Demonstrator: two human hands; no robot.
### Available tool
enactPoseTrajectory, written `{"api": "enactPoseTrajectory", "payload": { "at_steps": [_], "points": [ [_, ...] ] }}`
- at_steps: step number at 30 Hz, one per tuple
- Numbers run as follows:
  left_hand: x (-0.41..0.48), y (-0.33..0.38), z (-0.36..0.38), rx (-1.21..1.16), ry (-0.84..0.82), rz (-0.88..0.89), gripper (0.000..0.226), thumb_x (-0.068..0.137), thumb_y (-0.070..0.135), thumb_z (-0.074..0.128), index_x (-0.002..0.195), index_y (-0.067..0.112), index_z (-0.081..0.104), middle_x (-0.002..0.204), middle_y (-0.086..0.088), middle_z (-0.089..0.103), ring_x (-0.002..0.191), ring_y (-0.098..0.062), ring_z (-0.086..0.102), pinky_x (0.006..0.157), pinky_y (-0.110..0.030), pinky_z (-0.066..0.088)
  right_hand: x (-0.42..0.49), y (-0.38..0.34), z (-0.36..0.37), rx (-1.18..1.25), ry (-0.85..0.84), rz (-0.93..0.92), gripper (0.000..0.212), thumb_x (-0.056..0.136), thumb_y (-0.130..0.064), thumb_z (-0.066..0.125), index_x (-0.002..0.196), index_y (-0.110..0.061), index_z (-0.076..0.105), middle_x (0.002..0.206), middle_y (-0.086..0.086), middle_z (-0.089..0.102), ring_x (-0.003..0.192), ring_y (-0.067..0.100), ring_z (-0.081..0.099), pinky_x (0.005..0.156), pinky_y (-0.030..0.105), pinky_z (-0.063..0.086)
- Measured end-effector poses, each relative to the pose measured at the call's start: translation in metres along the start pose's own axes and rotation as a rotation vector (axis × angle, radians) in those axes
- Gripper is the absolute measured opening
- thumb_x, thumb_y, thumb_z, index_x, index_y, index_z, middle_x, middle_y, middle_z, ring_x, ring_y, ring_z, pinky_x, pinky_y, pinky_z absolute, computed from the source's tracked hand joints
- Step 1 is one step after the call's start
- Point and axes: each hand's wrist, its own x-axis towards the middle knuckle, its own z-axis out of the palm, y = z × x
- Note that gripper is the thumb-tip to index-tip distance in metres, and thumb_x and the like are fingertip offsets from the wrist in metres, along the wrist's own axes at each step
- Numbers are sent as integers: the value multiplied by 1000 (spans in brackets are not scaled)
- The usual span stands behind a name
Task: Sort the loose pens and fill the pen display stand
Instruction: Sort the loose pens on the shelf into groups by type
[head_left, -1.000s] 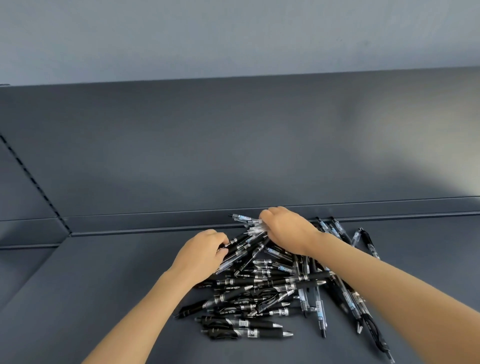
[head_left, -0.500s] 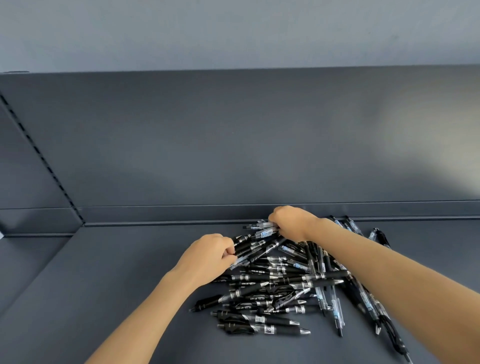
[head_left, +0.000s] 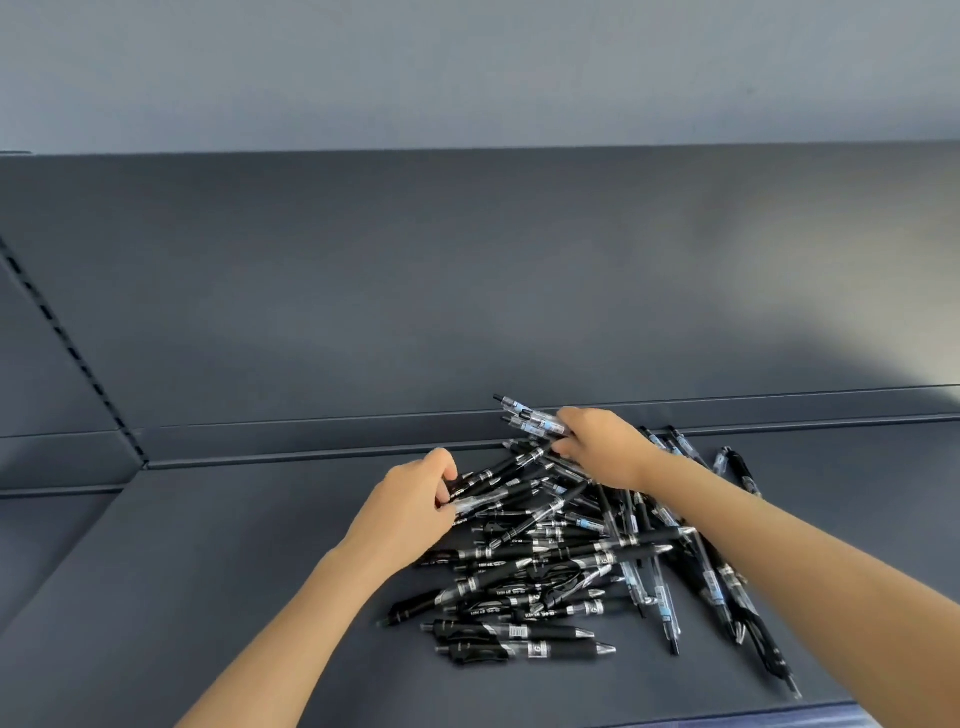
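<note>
loose pens (head_left: 561, 566), slim matte black barrels with silver bands and some clear ones with pale blue labels, lie criss-crossed in a heap on the smooth dark grey shelf (head_left: 208, 571), near its back edge, right of centre. the right hand (head_left: 605, 449) has its grip curled round a few clear pens (head_left: 535, 422) raised over the back lip. the left hand (head_left: 410, 512) pinches pen ends at the heap's left side; its fingers hide which. pens at the right edge are blurred.

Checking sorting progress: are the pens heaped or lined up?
Heaped: the pens cross each other at all angles on the shelf, with no rows.
</note>
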Motion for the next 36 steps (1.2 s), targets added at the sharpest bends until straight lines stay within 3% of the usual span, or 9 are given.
{"api": "enactPoseTrajectory", "payload": {
  "at_steps": [3,6,9,12,18,22,26,32,36],
  "points": [
    [5,5,-12,-163,144,-14,16,90,12,55,102,22,59,85,15,63,77,1,58,65,-7,43,-14,-7,-6,157,45,34,19,97,-19,50,85,-4,46,76,7,50,65,19,41,57,31,30],
    [14,23,-19,-346,316,-17,15,91,13,57,101,24,60,83,14,65,77,3,58,65,-3,39,-28,-9,-11,370,106,70,23,96,-19,51,91,3,52,76,5,60,56,10,45,54,26,35],
    [24,50,-16,-482,413,-8,15,94,15,54,105,25,57,89,7,66,85,-8,63,75,-11,45,-41,-7,-22,496,152,92,20,96,-19,52,87,-3,58,66,-10,57,52,9,44,48,16,35],
    [33,83,-7,-558,430,27,15,96,15,52,107,25,55,89,4,65,78,-12,67,78,-36,56,-50,4,-31,636,178,107,16,95,-17,53,91,-2,58,69,-5,61,57,13,53,59,26,45],
    [61,166,32,-633,357,33,12,94,15,57,107,14,55,82,-1,62,59,-7,64,64,-27,58,-81,66,-44,805,176,198,12,93,-9,54,85,-4,48,69,9,62,53,21,57,48,29,47],
    [88,227,73,-664,254,1,7,93,14,58,97,9,57,82,-7,64,57,-11,65,57,-28,59,-108,131,-60,766,195,342,15,89,-11,55,76,-9,48,60,10,61,44,21,49,44,26,35],
    [115,279,130,-665,113,-55,8,92,13,58,94,5,57,85,-10,63,66,-19,64,53,-20,56,-129,197,-65,707,177,449,16,88,-3,49,75,-9,42,65,10,55,39,11,48,40,18,38],
    [151,323,206,-524,-9,-123,11,93,16,57,91,7,54,77,-4,58,63,-21,62,68,-45,59,-133,273,-54,301,136,497,29,91,-14,51,70,-16,31,74,1,46,71,23,49,53,26,38],
    [172,340,231,-470,-34,-159,11,93,19,58,95,10,53,88,-9,60,81,-31,66,72,-48,58,-128,294,-54,187,131,448,39,93,-17,51,67,-21,23,80,2,43,77,24,44,48,17,26]
  ]
}}
